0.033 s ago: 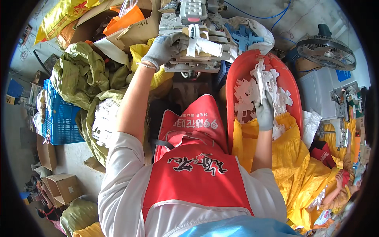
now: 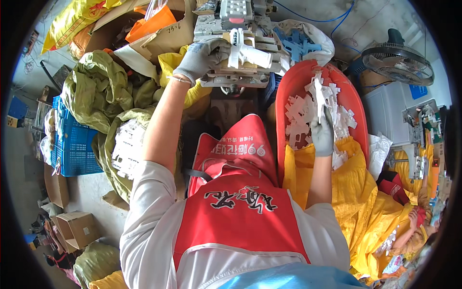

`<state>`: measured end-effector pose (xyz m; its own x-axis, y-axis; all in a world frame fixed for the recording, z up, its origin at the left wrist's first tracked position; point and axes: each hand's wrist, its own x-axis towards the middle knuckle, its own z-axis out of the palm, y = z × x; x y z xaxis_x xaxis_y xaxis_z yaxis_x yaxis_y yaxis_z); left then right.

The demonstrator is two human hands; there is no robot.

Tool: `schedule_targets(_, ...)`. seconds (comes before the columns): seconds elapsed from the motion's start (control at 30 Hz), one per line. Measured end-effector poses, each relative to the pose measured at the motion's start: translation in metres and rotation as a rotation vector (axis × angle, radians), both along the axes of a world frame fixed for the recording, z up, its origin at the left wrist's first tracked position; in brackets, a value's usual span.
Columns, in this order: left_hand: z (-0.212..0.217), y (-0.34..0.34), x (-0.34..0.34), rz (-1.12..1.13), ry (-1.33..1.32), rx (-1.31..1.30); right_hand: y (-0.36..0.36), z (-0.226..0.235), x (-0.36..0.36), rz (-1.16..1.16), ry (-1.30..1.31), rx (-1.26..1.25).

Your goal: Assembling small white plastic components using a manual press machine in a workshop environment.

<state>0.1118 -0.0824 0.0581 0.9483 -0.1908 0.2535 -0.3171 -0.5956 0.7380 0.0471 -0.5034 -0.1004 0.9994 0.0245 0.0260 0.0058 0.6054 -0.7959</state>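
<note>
My left hand (image 2: 206, 57), in a grey glove, is closed with its fingertips against the left edge of a white gun-shaped plastic piece (image 2: 251, 54). That piece lies on the fixture of a grey metal machine (image 2: 233, 81); my thumb's grip is partly hidden. On the right, my gloved right hand (image 2: 322, 135) grips the lower end of another white gun-shaped plastic piece (image 2: 318, 96), which points away from me. Beneath it, a heap of similar white pieces (image 2: 298, 115) fills part of a red tub (image 2: 283, 91).
A yellow woven sack (image 2: 353, 192) drapes over the tub's near end. Blue gun-shaped pieces (image 2: 298, 44) sit in a white bag behind. At left are a green sack (image 2: 96, 91), a blue crate (image 2: 77, 147) and a cardboard box (image 2: 163, 41). A fan (image 2: 397, 60) stands far right.
My right hand has turned the white piece so that it shows a narrower side, and it has shifted slightly toward me. My left hand stays in place at the machine.
</note>
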Motion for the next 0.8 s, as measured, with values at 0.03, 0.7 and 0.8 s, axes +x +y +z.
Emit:
schedule_targets(0.03, 0.003, -0.004, -0.004, 0.059, 0.151, -0.151, 0.011, 0.014, 0.006, 0.033, -0.01, 0.058)
schedule_targets(0.7, -0.081, 0.081, -0.132, 0.581, -0.231, -0.326, 0.158, 0.156, 0.115, 0.661, -0.398, -1.105)
schedule_targets(0.8, -0.089, 0.08, -0.136, 0.529, -0.214, -0.449, 0.15, 0.132, 0.121, 0.175, -1.143, -1.413)
